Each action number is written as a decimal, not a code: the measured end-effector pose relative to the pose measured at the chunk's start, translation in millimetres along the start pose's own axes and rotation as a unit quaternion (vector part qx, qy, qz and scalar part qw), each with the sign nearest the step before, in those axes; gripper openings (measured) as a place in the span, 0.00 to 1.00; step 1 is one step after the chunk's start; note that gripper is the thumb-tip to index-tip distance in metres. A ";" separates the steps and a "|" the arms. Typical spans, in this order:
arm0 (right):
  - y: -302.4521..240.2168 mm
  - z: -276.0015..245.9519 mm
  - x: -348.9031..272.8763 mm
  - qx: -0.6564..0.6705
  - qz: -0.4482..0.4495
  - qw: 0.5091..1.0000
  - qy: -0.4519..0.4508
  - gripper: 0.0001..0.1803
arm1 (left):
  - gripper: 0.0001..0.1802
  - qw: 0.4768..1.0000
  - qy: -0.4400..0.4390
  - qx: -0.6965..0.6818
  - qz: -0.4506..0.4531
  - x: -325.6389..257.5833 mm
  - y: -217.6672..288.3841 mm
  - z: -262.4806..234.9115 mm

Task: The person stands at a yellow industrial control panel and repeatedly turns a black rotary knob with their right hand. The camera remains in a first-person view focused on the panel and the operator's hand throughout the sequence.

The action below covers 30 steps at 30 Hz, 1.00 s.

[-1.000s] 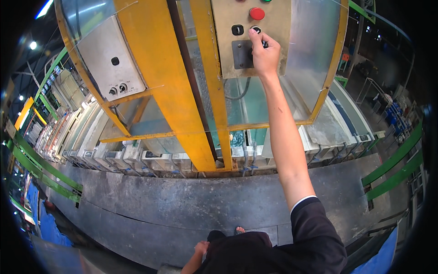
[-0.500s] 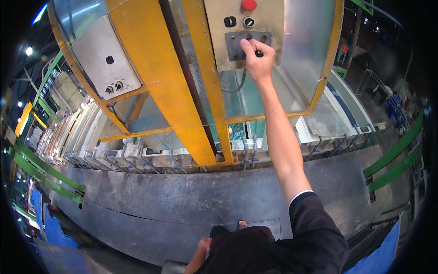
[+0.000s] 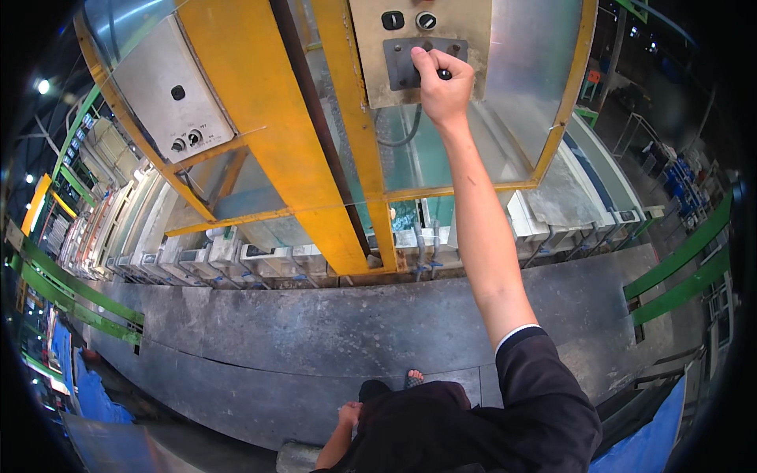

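Stretched far forward, my right hand (image 3: 446,93) is closed around a control lever whose black knob (image 3: 445,75) pokes out beside the fingers. The lever sits on a dark grey plate (image 3: 401,67), itself fixed to a beige control panel (image 3: 378,96). Above the plate are a black rocker switch (image 3: 392,20) and a round selector switch (image 3: 426,21). My left hand (image 3: 351,412) hangs low by my body, its fingers curled in; whatever they may hold is hidden.
A yellow steel frame (image 3: 272,118) with clear panels stands ahead, carrying a second grey switch panel (image 3: 175,94). Behind its foot runs a row of tanks (image 3: 564,189), one with green liquid. Green rails (image 3: 682,272) flank the grey metal walkway (image 3: 260,323).
The view has tipped slightly downward, so the panel sits higher and its red button is out of sight. My right hand keeps its grip on the lever.
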State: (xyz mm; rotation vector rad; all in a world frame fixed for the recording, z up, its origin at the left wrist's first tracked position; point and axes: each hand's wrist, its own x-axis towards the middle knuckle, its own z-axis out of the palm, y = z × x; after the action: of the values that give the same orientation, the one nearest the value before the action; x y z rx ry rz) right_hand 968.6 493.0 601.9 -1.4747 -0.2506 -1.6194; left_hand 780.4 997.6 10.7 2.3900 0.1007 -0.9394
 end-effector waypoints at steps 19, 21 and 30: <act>5.7 -1.7 -1.3 -0.150 -0.031 0.988 -0.012 0.10 | 0.24 0.998 -0.041 0.049 -0.022 1.1 11.7 -11.1; 4.5 -8.5 0.2 -0.167 0.014 0.985 -0.031 0.10 | 0.23 0.994 -0.054 0.090 0.011 -9.3 31.6 -24.0; 25.8 -2.9 1.1 -0.049 -0.003 0.999 -0.001 0.11 | 0.28 0.983 -0.103 0.142 0.056 2.6 6.5 -8.1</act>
State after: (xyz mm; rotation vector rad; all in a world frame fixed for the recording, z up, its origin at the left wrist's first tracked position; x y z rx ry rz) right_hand 985.1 475.8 591.6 -1.5504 -0.1782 -1.6560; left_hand 788.9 996.1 16.9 2.5042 -0.2614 -1.2077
